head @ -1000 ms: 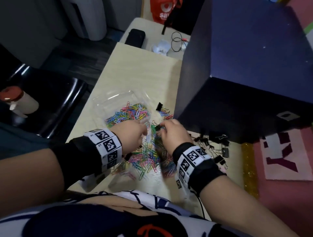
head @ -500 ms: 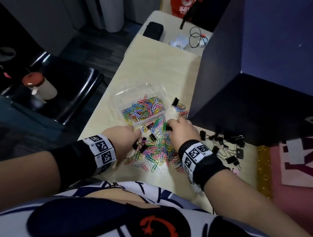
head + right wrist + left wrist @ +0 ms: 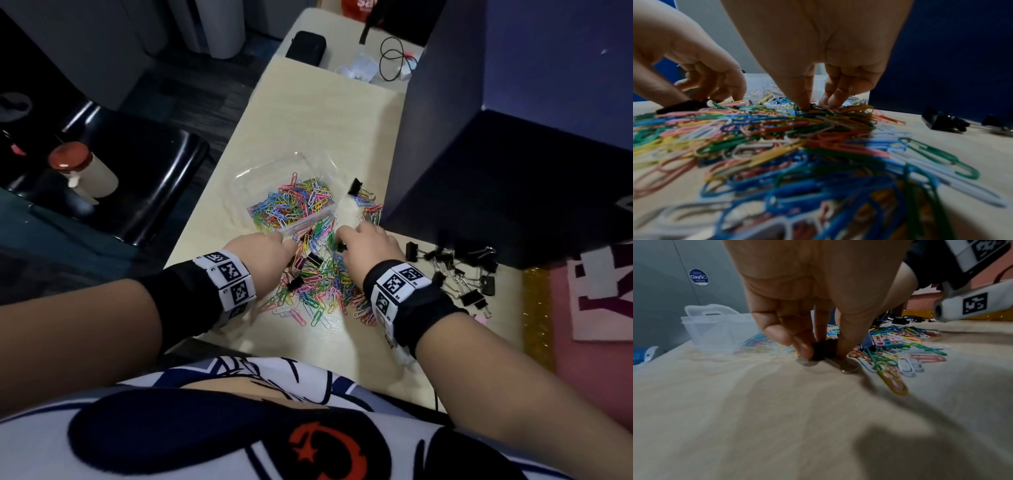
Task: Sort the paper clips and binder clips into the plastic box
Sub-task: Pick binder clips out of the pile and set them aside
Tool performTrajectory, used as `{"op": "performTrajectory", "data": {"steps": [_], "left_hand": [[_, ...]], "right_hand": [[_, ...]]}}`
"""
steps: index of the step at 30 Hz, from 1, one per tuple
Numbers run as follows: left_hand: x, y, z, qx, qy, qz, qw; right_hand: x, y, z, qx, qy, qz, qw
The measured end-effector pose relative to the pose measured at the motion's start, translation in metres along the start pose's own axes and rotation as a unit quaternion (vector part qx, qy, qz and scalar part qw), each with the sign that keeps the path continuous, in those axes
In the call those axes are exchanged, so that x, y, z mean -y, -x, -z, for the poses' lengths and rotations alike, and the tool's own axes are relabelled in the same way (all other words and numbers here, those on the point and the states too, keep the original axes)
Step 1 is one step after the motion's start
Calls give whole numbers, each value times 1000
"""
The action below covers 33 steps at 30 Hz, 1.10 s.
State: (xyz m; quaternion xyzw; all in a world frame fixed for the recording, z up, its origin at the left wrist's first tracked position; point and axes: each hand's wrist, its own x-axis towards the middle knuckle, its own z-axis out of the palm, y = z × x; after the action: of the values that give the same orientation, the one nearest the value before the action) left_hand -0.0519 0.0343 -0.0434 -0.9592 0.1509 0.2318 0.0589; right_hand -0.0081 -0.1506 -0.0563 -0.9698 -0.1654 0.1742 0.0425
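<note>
On the pale tabletop (image 3: 308, 113) a clear plastic box (image 3: 274, 171) lies with its long axis running from near-left to far-right in the head view, and its nearer half holds a heap of coloured paper clips (image 3: 291, 205). Just in front of the box a loose pile of paper clips (image 3: 318, 284) is spread flat, the clips pointing every way, with a few black binder clips mixed in.

The left hand (image 3: 263, 250) reaches down at the pile's left edge, near the box's front corner. In the left wrist view its thumb and fingertips (image 3: 803, 348) pinch a small black binder clip (image 3: 820, 350) against the tabletop, its wire handle lying flat toward the camera.

The right hand (image 3: 370, 246) is at the pile's far right side, fingers curled downward. In the right wrist view its thumb and fingers close on something small and dark among the clips (image 3: 812, 105), probably a binder clip, though the view is too crowded to be sure.

A scattered group of binder clips (image 3: 459, 274) lies to the right of the pile, handles pointing in various directions, beside a dark blue panel (image 3: 462, 137). One binder clip (image 3: 358, 190) sits apart, just right of the box.
</note>
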Motion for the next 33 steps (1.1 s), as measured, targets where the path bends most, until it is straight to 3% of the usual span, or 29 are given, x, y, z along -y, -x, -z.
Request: {"op": "performTrajectory", "data": {"steps": [10,19,24,29,33], "left_hand": [[-8,6,2,-50,-86,-30,995],[-13,2,8,-8,-71,-50,996],[-14,3,9,9,-95,-56,994],[-14,6,1,11,-80,-36,996],[-12,11,0,-10,-91,-33,995]], "right_hand": [[-9,16,5,-43,-175,-76,981],[-41,36,11,-72,-166,-178,967],[-39,37,8,-66,-139,-140,978],[-25,23,5,-18,-84,-62,994],[-18,15,2,13,-17,-46,999]]}}
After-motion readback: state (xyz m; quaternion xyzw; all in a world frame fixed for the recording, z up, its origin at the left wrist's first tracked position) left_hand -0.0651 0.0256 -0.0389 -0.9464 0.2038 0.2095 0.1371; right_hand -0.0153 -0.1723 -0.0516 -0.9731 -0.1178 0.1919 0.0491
